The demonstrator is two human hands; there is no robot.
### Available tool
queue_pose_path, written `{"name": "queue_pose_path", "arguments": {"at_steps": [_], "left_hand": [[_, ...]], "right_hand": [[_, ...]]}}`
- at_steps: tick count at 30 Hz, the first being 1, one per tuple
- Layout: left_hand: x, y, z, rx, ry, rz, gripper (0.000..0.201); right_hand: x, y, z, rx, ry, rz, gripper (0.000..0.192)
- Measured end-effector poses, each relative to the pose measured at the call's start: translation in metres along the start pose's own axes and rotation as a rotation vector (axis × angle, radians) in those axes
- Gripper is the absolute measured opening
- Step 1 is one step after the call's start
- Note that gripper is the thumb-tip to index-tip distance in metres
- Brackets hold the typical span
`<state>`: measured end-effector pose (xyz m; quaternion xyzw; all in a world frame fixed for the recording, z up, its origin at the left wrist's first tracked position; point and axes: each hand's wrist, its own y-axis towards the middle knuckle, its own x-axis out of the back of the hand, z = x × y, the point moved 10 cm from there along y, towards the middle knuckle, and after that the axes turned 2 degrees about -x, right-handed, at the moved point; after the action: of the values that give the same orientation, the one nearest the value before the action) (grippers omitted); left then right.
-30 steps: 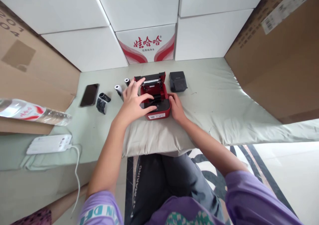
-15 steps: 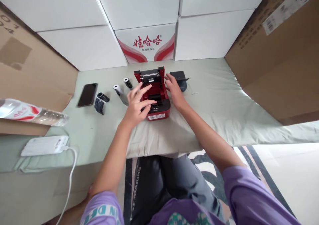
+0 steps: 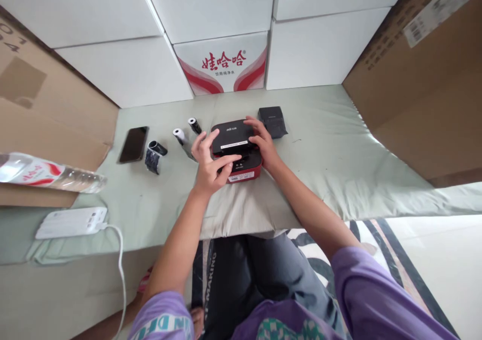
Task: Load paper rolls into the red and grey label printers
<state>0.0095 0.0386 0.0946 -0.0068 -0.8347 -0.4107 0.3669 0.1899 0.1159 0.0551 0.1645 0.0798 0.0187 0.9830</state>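
A small red and black thermal printer (image 3: pixel 250 173) sits in front of me with its black lid (image 3: pixel 233 131) lowered and tilted, leaving a gap at the front. My right hand (image 3: pixel 265 146) grips the right side of the lid, thumb on top and fingers at the far edge. At the printer's left, my left hand (image 3: pixel 211 165) is open with its fingers spread. One of its fingers reaches to the front gap below the lid, and another is at the lid's left edge. What lies inside the printer is hidden.
Left of the printer are two upright paper rolls (image 3: pixel 182 138) (image 3: pixel 194 125), a partly unrolled black roll (image 3: pixel 153 159), a phone (image 3: pixel 134 144) and a white power bank (image 3: pixel 71 222) with a cable. A black box (image 3: pixel 271 121) stands at right. Cardboard boxes (image 3: pixel 422 99) and white boxes (image 3: pixel 309 53) enclose the surface.
The printer's lid has swung from upright down over the body, with my right hand on it. My left hand has stayed by the front, shifting slightly right.
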Motion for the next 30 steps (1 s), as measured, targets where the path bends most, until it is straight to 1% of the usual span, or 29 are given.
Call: {"name": "queue_pose_path", "arguments": {"at_steps": [2,4,5,6,8,9,11,13,17,19,22,25,27,30], "left_hand": [[0.000,-0.001,0.013,0.093,-0.074,-0.046,0.039],[-0.002,-0.002,0.035,0.222,-0.185,-0.119,0.046],[-0.006,-0.002,0.047,0.290,-0.263,-0.140,0.049],[-0.014,-0.003,0.059,0.355,-0.356,-0.141,0.052],[-0.032,-0.004,0.077,0.470,-0.546,-0.098,0.059],[-0.040,-0.005,0.082,0.513,-0.624,-0.075,0.063],[-0.047,-0.005,0.088,0.562,-0.723,-0.053,0.066],[-0.047,-0.005,0.089,0.566,-0.764,-0.039,0.068],[-0.047,-0.005,0.086,0.523,-0.772,0.012,0.072],[-0.047,-0.007,0.086,0.528,-0.777,0.006,0.073],[-0.050,-0.009,0.087,0.546,-0.783,-0.025,0.073],[-0.050,-0.011,0.085,0.531,-0.762,-0.066,0.072],[-0.044,-0.013,0.085,0.508,-0.708,-0.123,0.069],[-0.026,-0.017,0.085,0.468,-0.500,-0.222,0.059]], "right_hand": [[-0.003,0.003,-0.011,-0.066,0.041,0.022,0.048],[-0.005,0.006,-0.022,-0.128,0.094,0.048,0.061],[-0.006,0.007,-0.027,-0.155,0.117,0.058,0.066],[-0.006,0.008,-0.031,-0.179,0.137,0.065,0.070],[-0.006,0.007,-0.038,-0.221,0.173,0.076,0.076],[-0.006,0.007,-0.041,-0.237,0.189,0.079,0.078],[-0.005,0.006,-0.043,-0.256,0.210,0.084,0.079],[-0.005,0.006,-0.044,-0.260,0.209,0.090,0.079],[-0.004,0.006,-0.045,-0.249,0.169,0.096,0.081],[-0.005,0.005,-0.045,-0.242,0.146,0.096,0.080],[-0.004,0.001,-0.044,-0.220,0.117,0.082,0.077],[-0.004,-0.003,-0.040,-0.172,0.130,0.065,0.072],[-0.005,-0.004,-0.038,-0.149,0.141,0.064,0.069],[-0.005,-0.005,-0.037,-0.147,0.136,0.054,0.067]]}}
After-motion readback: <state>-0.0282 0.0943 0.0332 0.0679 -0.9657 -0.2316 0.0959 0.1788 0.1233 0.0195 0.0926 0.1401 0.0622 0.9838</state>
